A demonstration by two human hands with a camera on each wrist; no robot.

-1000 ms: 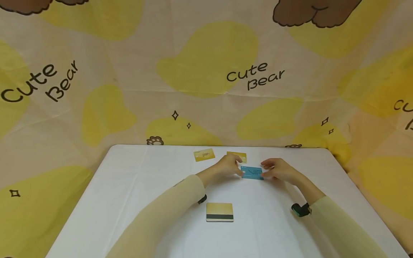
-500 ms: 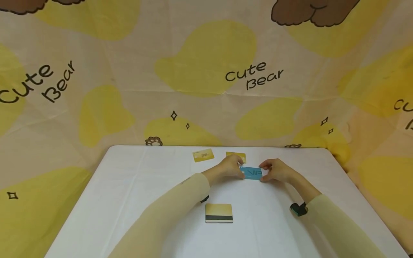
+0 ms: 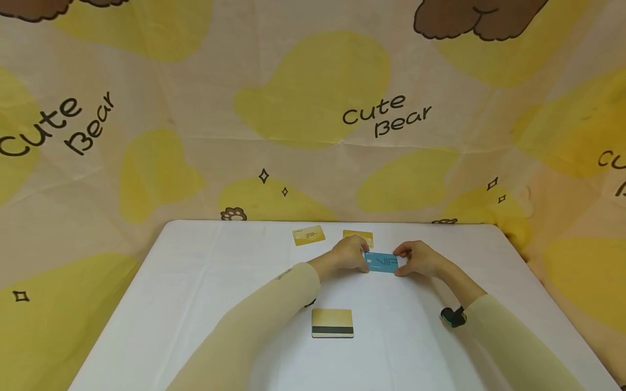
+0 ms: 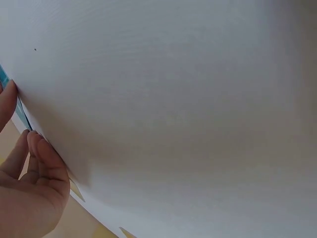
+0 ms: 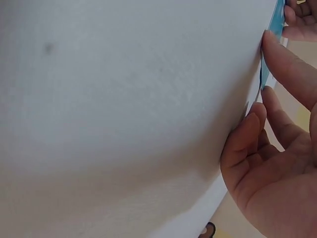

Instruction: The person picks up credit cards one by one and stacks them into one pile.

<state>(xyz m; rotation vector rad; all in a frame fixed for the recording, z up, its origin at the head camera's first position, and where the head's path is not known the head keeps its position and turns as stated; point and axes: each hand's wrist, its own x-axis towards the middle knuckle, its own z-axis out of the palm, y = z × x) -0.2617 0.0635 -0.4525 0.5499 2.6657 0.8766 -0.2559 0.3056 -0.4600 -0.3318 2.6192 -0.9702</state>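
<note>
A blue card [image 3: 381, 262] printed "VIP" lies level, low over the white table toward its far side. My left hand [image 3: 350, 252] holds its left end, thumb at the near corner and index finger at the far one. At the right end my right hand [image 3: 421, 257] holds it the same way. In the left wrist view the left hand [image 4: 37, 188] shows at the lower left, with a sliver of blue card [image 4: 21, 116] between thumb and finger. The right wrist view has the right hand [image 5: 277, 163] on the blue card [image 5: 265, 72], its other fingers curled near the tabletop.
Behind the left hand lies a yellow card [image 3: 359, 235], partly covered. Left of it is a gold card [image 3: 308, 235], turned slightly. A gold card with a dark stripe [image 3: 332, 317] lies nearer. The white table [image 3: 195, 304] ends at a yellow patterned cloth [image 3: 313, 98].
The right hand's thumb and index finger have closed in on the blue card's right end. My left hand has shifted slightly right; the last half second shows almost no motion.
</note>
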